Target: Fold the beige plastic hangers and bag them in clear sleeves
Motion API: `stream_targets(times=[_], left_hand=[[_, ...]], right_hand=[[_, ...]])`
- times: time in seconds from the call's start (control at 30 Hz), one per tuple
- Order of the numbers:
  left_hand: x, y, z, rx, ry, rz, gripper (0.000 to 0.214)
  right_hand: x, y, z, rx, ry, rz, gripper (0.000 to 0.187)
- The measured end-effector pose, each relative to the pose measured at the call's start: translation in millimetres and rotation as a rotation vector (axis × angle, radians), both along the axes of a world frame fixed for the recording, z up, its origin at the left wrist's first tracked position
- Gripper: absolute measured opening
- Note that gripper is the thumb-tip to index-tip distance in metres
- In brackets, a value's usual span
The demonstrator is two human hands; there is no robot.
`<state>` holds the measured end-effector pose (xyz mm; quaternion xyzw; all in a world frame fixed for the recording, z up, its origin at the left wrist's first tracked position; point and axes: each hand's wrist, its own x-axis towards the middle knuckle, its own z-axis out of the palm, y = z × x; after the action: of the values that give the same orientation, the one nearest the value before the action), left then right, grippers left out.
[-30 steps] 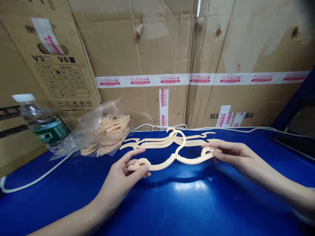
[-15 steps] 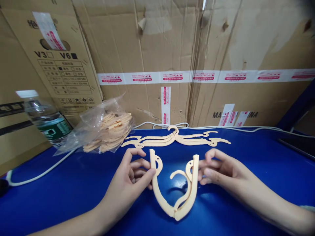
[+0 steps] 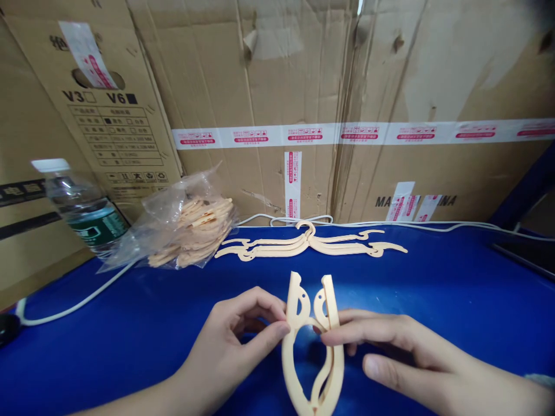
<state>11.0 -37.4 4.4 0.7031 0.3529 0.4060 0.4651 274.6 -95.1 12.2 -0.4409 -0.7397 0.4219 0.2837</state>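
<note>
A cream folding clothes hanger [image 3: 291, 361] is held upright over the table, its two arms folded close together into a narrow loop. My left hand [image 3: 243, 335] pinches the hanger's left arm between thumb and fingertips. At the other arm is my right hand [image 3: 399, 346], its index finger crossing the front and touching near the hook, another finger behind. The right thumb stays apart from the hanger. The curved hook lies inside the loop, partly hidden by the right arm and index finger. The hanger's bottom joint reaches the lower picture edge.
Several similar hangers [image 3: 277, 249] lie unfolded and stacked at the table's back. Left of them is a clear plastic bag [image 3: 195, 231] of cream pieces, beside a water bottle [image 3: 87, 214]. Cardboard boxes [image 3: 243, 75] wall the back. White cables [image 3: 433, 227] run along the rear edge.
The hanger's arms have swung inward, much closer together, and the hanger has come lower and nearer. Both hands have moved toward each other, and the right index finger now crosses the front of the right arm.
</note>
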Motion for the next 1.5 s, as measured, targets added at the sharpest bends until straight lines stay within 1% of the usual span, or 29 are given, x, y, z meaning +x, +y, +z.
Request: stream_targets(times=[0.07, 0.17, 0.23, 0.3, 0.4, 0.5, 0.57, 0.7, 0.73, 0.83, 0.93, 1.0, 1.07, 1.17, 1.27, 1.5], left_hand=[[-0.8, -1.9, -2.3, 0.033, -0.010, -0.069, 0.007], [-1.7, -3.9, -6.7, -0.003, -0.044, -0.211, 0.024], [-1.8, -3.5, -8.6, -0.031, -0.061, -0.262, 0.032], [-1.7, -1.5, -9.4, -0.064, -0.083, -0.262, 0.033], [-0.9, 2.1, -9.1, -0.108, -0.101, -0.215, 0.030], [-0.1, 2.2, -7.1, -0.127, -0.061, -0.251, 0.036], [-0.9, -0.3, -4.8, -0.052, 0.010, -0.273, 0.042], [-7.2, -5.5, -2.9, 0.280, 0.296, -0.232, 0.057], [-9.0, -6.0, -4.0, 0.336, 0.364, -0.237, 0.060], [-12.5, -5.9, -9.6, 0.424, 0.498, -0.236, 0.067], [-11.9, -5.1, -12.9, 0.451, 0.561, -0.175, 0.064], [-10.1, -4.9, -12.1, 0.466, 0.551, -0.143, 0.053], [-8.4, -5.3, -9.8, 0.479, 0.533, -0.141, 0.039], [-7.0, -6.6, -6.4, 0.500, 0.533, -0.176, 0.029], [-6.6, -7.1, -4.5, 0.527, 0.553, -0.191, 0.028], [-5.1, -5.1, -1.6, 0.572, 0.634, -0.186, 0.035]], right_hand=[[0.2, 0.6, 0.2, -0.007, 0.009, -0.013, 0.033], [-0.2, 0.7, -0.2, -0.032, 0.025, -0.018, 0.036], [-0.4, 0.8, -1.2, -0.049, 0.034, -0.019, 0.037], [-0.3, 1.3, -2.4, -0.057, 0.038, -0.038, 0.039], [0.3, 3.0, -3.4, -0.051, 0.036, -0.079, 0.040], [0.9, 4.0, -3.8, -0.011, -0.024, -0.059, 0.041], [1.1, 3.9, -4.4, 0.051, -0.097, -0.018, 0.043], [0.0, 4.0, -6.2, 0.211, -0.296, 0.030, 0.055], [-0.7, 4.5, -6.4, 0.243, -0.352, 0.034, 0.056], [-2.9, 6.9, -5.6, 0.326, -0.474, 0.026, 0.057], [-4.3, 9.2, -0.7, 0.406, -0.511, -0.015, 0.053], [-5.2, 10.1, 4.9, 0.444, -0.521, -0.019, 0.044], [-6.8, 10.2, 11.0, 0.468, -0.538, 0.022, 0.035], [-9.9, 8.8, 17.9, 0.495, -0.572, 0.125, 0.032], [-11.9, 7.0, 20.2, 0.522, -0.569, 0.153, 0.035], [-10.3, 7.5, 18.7, 0.561, -0.558, 0.125, 0.040]])
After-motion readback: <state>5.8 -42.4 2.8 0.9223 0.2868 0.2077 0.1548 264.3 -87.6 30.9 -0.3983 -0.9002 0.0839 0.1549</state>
